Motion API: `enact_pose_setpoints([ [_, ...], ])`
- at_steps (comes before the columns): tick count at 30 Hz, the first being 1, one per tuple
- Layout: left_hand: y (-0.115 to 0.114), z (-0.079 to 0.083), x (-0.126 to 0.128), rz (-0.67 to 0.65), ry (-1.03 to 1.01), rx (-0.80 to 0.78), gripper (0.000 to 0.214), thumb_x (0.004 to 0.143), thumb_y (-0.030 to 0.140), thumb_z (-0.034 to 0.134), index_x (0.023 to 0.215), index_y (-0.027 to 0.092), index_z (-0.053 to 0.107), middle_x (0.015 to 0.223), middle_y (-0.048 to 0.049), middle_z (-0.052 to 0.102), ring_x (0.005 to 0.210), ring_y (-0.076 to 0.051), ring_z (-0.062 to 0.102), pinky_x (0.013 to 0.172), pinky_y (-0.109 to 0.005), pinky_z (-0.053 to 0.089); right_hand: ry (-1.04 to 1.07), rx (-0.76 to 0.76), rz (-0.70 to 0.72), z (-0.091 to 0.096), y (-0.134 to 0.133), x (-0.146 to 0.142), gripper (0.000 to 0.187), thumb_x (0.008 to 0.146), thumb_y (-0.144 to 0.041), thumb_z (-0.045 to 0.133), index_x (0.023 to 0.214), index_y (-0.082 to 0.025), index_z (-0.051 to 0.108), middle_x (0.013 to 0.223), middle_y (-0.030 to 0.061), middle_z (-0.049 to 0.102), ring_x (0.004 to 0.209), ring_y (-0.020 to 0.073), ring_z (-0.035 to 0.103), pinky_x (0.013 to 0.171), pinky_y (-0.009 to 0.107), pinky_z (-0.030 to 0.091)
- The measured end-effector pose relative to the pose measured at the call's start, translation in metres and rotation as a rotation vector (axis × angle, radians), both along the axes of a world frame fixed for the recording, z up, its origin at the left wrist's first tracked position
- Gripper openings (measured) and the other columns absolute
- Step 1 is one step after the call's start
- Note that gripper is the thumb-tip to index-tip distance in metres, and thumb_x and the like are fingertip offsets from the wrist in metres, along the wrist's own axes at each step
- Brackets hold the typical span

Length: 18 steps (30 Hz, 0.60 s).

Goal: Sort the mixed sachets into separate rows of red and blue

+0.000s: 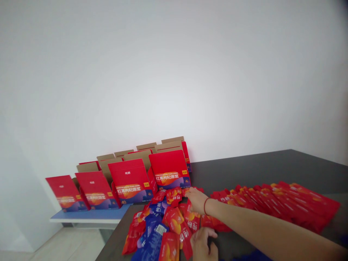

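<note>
A loose pile of red sachets [174, 221] and blue sachets [153, 243] with printed fruit lies on the dark table's near left corner. My right hand [196, 200], with a thin red band at the wrist, reaches over the pile's back right part. Its fingers stretch out onto the red sachets there; the fingertips are partly hidden. Lower down, beside the front right of the pile, is my left hand [203, 244]. Its thumb and fingers are bent but apart, and no object shows between them.
Several open red cartons [130, 181] with raised flaps stand at the left on a blue-topped table [89, 216]. A long overlapping row of red sachets [274, 201] covers the right of the dark table [244, 165]. Blue packaging [252, 256] shows at the bottom edge. A white wall rises behind.
</note>
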<state>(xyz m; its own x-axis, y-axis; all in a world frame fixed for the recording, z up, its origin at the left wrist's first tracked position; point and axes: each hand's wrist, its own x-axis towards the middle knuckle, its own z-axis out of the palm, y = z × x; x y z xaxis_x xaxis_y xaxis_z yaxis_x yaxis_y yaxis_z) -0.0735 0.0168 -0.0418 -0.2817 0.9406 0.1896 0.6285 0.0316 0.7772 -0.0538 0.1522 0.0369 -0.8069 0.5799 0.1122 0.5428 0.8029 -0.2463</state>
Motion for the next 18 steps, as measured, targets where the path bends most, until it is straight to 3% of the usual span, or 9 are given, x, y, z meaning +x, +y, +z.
enact_pose_setpoints([
  [7, 0.001, -0.001, -0.002, -0.016, -0.015, 0.038, 0.039, 0.059, 0.003, 0.043, 0.085, 0.022, 0.065, 0.099, -0.0037, 0.070, 0.104, -0.024, 0.059, 0.097, -0.038, 0.033, 0.033, -0.119, -0.009, 0.010, 0.004, 0.024, 0.022, 0.065, -0.026, 0.078, 0.082, -0.018, 0.067, 0.091, 0.0065, 0.067, 0.095, 0.0253, 0.060, 0.083, 0.033, 0.042],
  [12, 0.005, -0.009, -0.006, -0.048, -0.199, 0.190, 0.028, 0.065, 0.007, 0.045, 0.081, 0.021, 0.064, 0.094, -0.0055, 0.069, 0.098, -0.023, 0.061, 0.092, -0.034, 0.042, 0.133, -0.292, -0.139, 0.009, 0.013, 0.049, 0.013, 0.078, -0.026, 0.069, 0.083, -0.016, 0.062, 0.081, 0.0012, 0.063, 0.080, 0.0175, 0.060, 0.075, 0.033, 0.046],
  [15, 0.007, -0.007, -0.006, -0.012, -0.366, 0.229, 0.019, 0.078, 0.027, 0.049, 0.086, 0.019, 0.064, 0.090, -0.0057, 0.068, 0.091, -0.023, 0.063, 0.085, -0.033, 0.046, 0.235, -0.465, -0.240, 0.003, 0.012, 0.063, 0.016, 0.091, -0.029, 0.050, 0.088, -0.016, 0.058, 0.071, -0.0005, 0.059, 0.061, 0.0142, 0.058, 0.060, 0.030, 0.047],
  [18, 0.004, 0.001, -0.009, 0.053, -0.469, 0.182, 0.043, 0.081, 0.056, 0.048, 0.087, 0.017, 0.066, 0.089, -0.0069, 0.069, 0.088, -0.024, 0.062, 0.080, -0.032, 0.047, 0.357, -0.691, -0.262, -0.006, -0.006, 0.071, 0.020, 0.095, -0.025, 0.034, 0.092, -0.018, 0.052, 0.061, -0.0030, 0.054, 0.047, 0.0124, 0.055, 0.047, 0.025, 0.045],
])
